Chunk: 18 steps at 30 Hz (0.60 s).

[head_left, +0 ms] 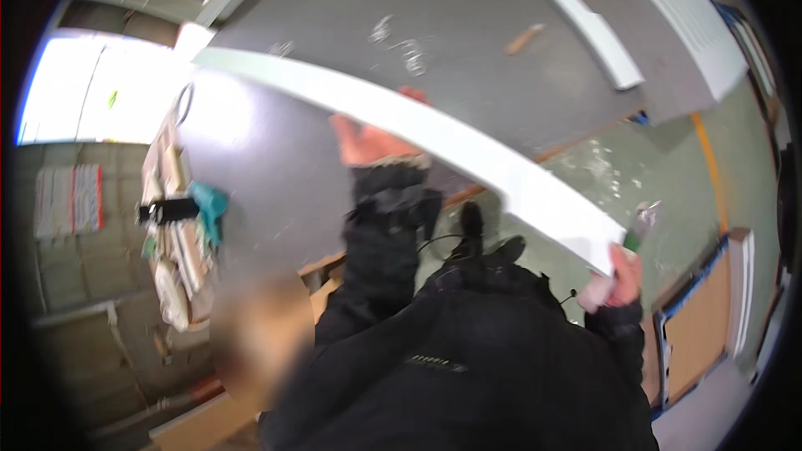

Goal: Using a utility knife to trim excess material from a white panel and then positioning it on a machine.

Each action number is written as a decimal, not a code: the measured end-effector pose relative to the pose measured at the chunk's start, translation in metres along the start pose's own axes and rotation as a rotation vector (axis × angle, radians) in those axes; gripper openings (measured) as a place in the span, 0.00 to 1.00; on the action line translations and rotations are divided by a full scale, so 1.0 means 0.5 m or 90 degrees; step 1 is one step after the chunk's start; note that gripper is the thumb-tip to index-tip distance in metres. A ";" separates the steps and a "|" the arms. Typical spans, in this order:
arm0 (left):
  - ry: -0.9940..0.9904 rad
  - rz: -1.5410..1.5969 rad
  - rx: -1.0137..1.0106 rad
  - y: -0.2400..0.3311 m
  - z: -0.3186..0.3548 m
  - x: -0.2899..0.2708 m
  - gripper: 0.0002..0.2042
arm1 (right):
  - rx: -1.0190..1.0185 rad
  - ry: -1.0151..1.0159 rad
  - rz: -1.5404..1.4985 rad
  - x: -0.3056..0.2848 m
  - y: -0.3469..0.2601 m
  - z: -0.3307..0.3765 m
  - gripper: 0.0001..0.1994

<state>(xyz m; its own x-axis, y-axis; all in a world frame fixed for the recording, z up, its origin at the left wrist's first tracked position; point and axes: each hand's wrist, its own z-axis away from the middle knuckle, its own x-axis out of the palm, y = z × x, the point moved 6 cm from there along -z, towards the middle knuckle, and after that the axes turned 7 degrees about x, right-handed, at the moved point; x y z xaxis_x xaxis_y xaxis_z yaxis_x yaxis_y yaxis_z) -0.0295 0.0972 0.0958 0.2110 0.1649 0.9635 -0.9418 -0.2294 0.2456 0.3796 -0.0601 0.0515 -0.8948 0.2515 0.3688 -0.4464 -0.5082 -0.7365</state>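
Head view: both hands' fingers clamped on long white board (434, 138), left hand (372, 142) mid-span, right hand (616, 282) at its end.

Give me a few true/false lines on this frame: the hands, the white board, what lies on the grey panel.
1. Both hands hold one long white board. True: the left hand grips near its middle, the right hand its near end.
2. The board is black. False: it is white.
3. A second white strip lies on the grey panel beyond. True.
4. The person wears a white short-sleeved shirt. False: the sleeves are dark and long.
5. A teal item sits on the person's right. False: it is on the left, by the panel's edge.
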 end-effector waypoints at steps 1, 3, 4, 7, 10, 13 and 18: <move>-0.061 -0.051 0.021 0.011 -0.011 0.045 0.37 | -0.029 0.054 -0.019 -0.004 0.025 -0.030 0.15; -0.234 -0.215 0.088 0.039 -0.022 0.179 0.29 | 0.061 0.084 0.068 -0.018 0.053 -0.063 0.17; -0.393 -0.150 -0.004 0.023 -0.022 0.252 0.29 | -0.002 0.117 0.122 -0.022 0.058 -0.072 0.18; -0.481 -0.477 0.046 0.050 -0.036 0.413 0.32 | -0.073 0.156 0.137 -0.027 0.056 -0.086 0.20; -0.424 -0.680 0.192 0.057 -0.020 0.549 0.25 | -0.092 0.200 0.058 -0.058 0.068 -0.060 0.20; -0.449 -0.828 0.213 0.051 -0.049 0.553 0.20 | -0.103 0.271 0.014 -0.098 0.086 -0.032 0.19; -0.541 -1.224 0.315 -0.058 -0.097 0.301 0.34 | -0.079 0.350 -0.061 -0.153 0.144 -0.007 0.17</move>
<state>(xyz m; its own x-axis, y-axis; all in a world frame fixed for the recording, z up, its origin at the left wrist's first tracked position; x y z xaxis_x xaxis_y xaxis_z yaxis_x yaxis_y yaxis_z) 0.0167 0.1750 0.2285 0.7318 0.1143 -0.6719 0.6157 -0.5336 0.5798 0.4160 -0.1131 -0.0316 -0.7055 0.6998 0.1118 -0.4923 -0.3706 -0.7876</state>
